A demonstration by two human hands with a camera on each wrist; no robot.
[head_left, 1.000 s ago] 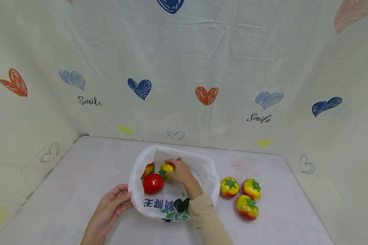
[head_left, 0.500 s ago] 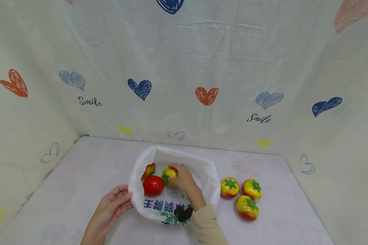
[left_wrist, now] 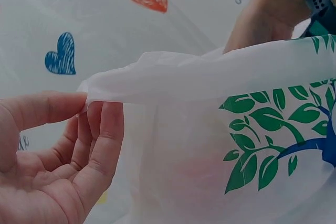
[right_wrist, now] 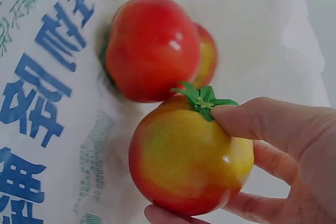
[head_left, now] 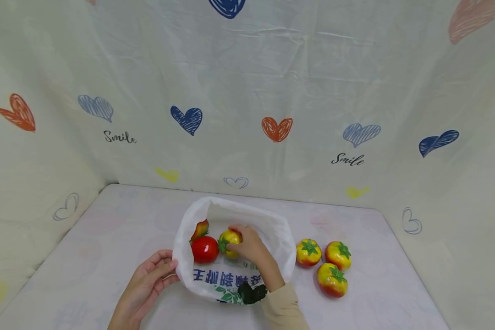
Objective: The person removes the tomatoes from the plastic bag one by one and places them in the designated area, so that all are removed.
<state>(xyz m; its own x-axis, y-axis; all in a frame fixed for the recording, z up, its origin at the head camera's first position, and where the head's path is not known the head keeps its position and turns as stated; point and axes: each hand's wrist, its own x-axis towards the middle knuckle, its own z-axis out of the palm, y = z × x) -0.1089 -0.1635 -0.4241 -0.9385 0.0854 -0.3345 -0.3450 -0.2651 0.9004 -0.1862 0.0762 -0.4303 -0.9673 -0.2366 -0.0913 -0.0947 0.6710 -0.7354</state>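
A white plastic bag (head_left: 286, 229) with blue lettering and green leaves stands with its mouth held wide. My left hand (head_left: 150, 279) pinches its rim on the left; in the left wrist view, thumb and fingertips meet over the folded edge (left_wrist: 105, 85). Inside the bag, my right hand (head_left: 249, 245) grips a glossy yellow-and-red tomato (right_wrist: 189, 156), its thumb by the green calyx and fingers round the far side. Touching that one's calyx end is a red tomato (right_wrist: 152, 48). Another yellow-red tomato (head_left: 200, 230) shows partly behind the red one.
Right of the bag, three yellow-and-red tomatoes (head_left: 332, 279) with green calyxes sit grouped on the pale tabletop (head_left: 379, 275). A white sheet (head_left: 239, 91) printed with hearts rises behind the table. The dark wrist camera (head_left: 250, 293) hangs under my right wrist, over the bag's near rim.
My right hand, with the yellow-and-red tomato, has shifted slightly right and toward me inside the bag. The left hand stays on the rim.
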